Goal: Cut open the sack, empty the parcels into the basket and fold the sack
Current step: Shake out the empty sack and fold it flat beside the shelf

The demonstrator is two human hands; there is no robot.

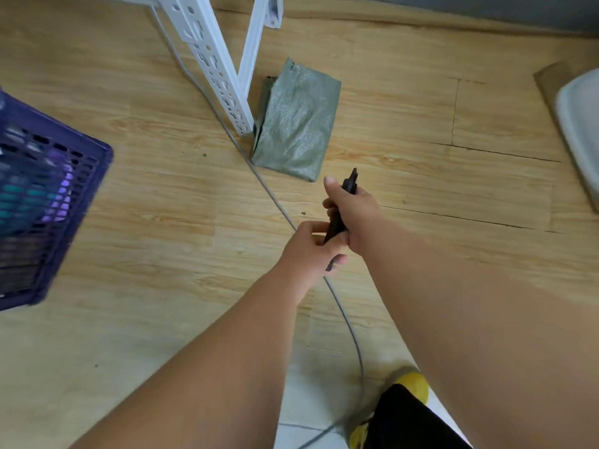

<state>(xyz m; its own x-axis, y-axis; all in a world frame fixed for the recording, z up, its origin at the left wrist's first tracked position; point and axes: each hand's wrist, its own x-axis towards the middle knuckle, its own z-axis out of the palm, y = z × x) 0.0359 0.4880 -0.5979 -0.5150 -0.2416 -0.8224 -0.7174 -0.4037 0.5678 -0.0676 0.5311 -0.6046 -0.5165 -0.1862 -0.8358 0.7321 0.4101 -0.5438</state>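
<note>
While both arms reach forward over the wood-grain floor point(162, 241), the head view shows the sack point(296, 124) already folded into a flat, roughly rectangular packet, lying on the floor with one long edge against the foot of a white perforated metal post point(215, 64). Its woven plastic surface is dull grey-green, faintly glossy and crinkled, with a darker layer peeking out along the post side. The right hand point(351, 212) is wrapped around a slim black tool point(340, 210) (likely a cutter, though the blade cannot be made out), thumb stretched up along it, its tip pointing toward the sack's near corner. The left hand point(312, 251) pinches the tool's lower end, fingers curled around it. At the left edge stands the basket point(87, 196), a dark purple plastic crate with a slotted lattice wall; blurred teal and violet shapes show through the slots. A thin grey cable point(275, 202) runs diagonally across the floor beneath the hands, passing beside the sack's corner.
</note>
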